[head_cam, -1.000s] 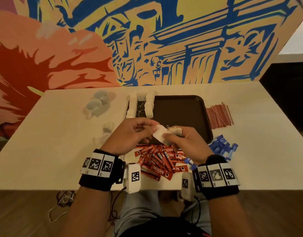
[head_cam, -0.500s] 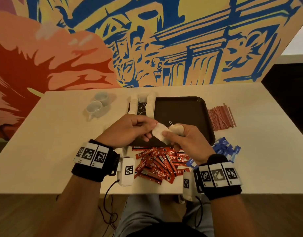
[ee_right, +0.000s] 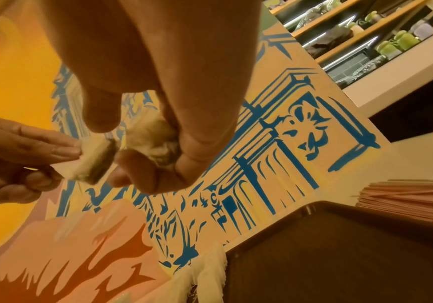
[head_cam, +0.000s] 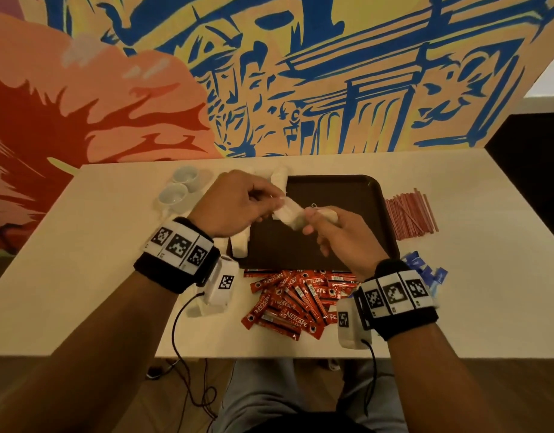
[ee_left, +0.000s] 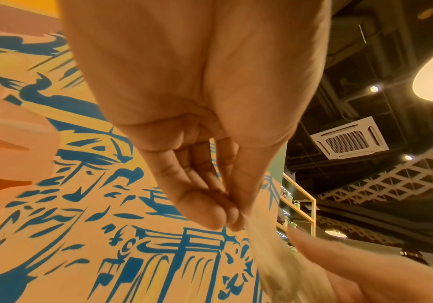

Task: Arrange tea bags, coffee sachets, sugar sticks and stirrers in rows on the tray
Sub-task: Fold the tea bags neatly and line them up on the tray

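Observation:
Above the dark brown tray [head_cam: 347, 189], my left hand [head_cam: 238, 204] pinches one end of a white tea bag [head_cam: 286, 212]. My right hand [head_cam: 335, 232] pinches its other end and holds a second tea bag [head_cam: 328, 214] bunched in its fingers. In the right wrist view the shared tea bag [ee_right: 95, 162] hangs between both hands and the bunched one [ee_right: 153, 143] sits behind my fingers. More white tea bags [head_cam: 278, 176] lie along the tray's left edge. Red coffee sachets [head_cam: 294, 301] are heaped in front of the tray. Blue sugar sticks [head_cam: 422, 270] lie by my right wrist. Red stirrers [head_cam: 410, 217] lie right of the tray.
Two small white cups [head_cam: 178, 185] stand at the table's back left. The painted mural wall [head_cam: 269, 73] rises right behind the white table [head_cam: 81, 276]. Cables hang from the wrist cameras over the table's near edge.
Both hands have risen and moved away from me over the tray, still holding the tea bag between them. The view has tilted down a little.

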`<state>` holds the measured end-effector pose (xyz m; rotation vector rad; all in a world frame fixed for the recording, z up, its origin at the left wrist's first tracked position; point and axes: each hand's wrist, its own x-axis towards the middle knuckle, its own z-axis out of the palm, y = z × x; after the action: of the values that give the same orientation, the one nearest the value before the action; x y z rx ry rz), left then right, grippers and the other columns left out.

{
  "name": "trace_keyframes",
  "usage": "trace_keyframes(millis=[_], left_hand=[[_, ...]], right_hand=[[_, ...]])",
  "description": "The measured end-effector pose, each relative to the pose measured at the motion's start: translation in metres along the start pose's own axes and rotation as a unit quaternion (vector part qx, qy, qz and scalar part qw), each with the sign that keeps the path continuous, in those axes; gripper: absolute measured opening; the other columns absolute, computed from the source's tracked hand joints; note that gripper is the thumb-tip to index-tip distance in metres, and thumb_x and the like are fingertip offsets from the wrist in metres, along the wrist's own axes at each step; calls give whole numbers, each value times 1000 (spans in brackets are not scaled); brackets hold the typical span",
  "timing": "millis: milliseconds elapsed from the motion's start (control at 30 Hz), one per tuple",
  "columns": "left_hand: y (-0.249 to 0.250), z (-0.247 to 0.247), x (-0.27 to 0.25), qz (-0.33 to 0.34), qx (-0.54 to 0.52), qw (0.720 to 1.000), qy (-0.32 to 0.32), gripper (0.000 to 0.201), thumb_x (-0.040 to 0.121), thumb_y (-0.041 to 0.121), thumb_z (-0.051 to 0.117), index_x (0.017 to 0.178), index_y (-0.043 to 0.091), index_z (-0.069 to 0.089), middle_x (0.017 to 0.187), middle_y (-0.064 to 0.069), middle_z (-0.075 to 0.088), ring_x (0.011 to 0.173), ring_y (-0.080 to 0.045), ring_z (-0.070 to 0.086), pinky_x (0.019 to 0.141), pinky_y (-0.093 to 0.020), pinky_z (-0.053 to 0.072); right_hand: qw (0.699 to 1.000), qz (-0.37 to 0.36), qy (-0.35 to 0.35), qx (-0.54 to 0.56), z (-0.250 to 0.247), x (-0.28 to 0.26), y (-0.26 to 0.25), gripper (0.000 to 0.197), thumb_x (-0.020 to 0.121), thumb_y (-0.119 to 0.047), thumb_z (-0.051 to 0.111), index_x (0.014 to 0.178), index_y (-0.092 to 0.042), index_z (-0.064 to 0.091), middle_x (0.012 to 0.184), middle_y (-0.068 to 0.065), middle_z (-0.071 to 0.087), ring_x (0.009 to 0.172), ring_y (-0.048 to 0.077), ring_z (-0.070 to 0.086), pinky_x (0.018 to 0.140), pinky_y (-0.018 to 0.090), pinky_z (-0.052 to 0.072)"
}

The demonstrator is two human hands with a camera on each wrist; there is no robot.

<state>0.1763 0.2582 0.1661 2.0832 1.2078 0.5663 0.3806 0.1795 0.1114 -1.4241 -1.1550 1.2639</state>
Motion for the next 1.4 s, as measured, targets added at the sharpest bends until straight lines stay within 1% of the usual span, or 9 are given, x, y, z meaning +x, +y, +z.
trace_keyframes(millis=[100,200,367,500,700,900,1167,1300,1400], left_hand=[[-5,-14,26,5,54,998,26,18,93,30,71,107,20,76,83,11,73,65,3,65,72,-17,53],[-19,-16,59,-7,98,995,12,15,93,28,71,103,18,76,82,11,69,68,2,63,68,-13,48],[-62,16,106,-45,203,975,-82,18,91,28,72,103,15,76,92,4,71,89,-14,67,80,-27,51],[-101,46,129,-89,254,948,-170,16,89,28,72,102,20,77,102,2,73,100,-19,66,83,-29,47],[-129,70,153,-113,252,936,-220,19,90,23,70,106,17,78,97,0,71,90,-17,64,78,-26,45],[-145,83,174,-120,284,930,-201,19,88,20,72,107,22,75,116,-3,69,108,-24,63,83,-28,48],[-152,92,187,-132,291,934,-161,19,83,16,77,99,19,68,111,-6,67,103,-28,64,80,-29,47],[-147,90,179,-141,282,940,-129,24,84,24,77,104,21,65,115,-5,65,106,-28,63,90,-35,51],[-130,78,165,-123,223,964,-72,24,85,30,76,105,22,66,111,-1,67,103,-22,64,92,-36,52]], right_hand=[[996,59,19,69,-6,5,8,23,104,-28,50,117,-17,66,108,9,70,87,17,59,68,27,53],[990,91,23,106,-11,7,18,27,107,-17,42,110,-11,69,109,13,65,93,21,61,71,27,57],[987,132,25,88,-15,12,36,26,106,-15,46,110,-13,72,104,13,60,95,20,67,80,27,59],[987,139,25,79,-18,16,43,25,103,-8,51,115,-17,70,108,11,62,101,21,65,81,30,61],[987,139,41,69,-25,24,52,21,97,-11,62,114,-22,67,113,2,69,103,17,68,80,28,60],[983,155,17,95,-25,31,64,21,95,-7,63,113,-18,69,120,6,70,106,18,70,90,31,59],[983,147,17,109,-23,36,68,34,94,1,62,124,-14,65,124,6,66,109,20,68,77,25,59],[983,132,23,127,-21,34,65,37,91,4,64,125,-13,65,121,9,66,109,24,68,78,26,59],[985,113,32,125,-22,27,63,37,91,2,66,126,-11,65,114,10,70,105,22,71,78,25,59]])
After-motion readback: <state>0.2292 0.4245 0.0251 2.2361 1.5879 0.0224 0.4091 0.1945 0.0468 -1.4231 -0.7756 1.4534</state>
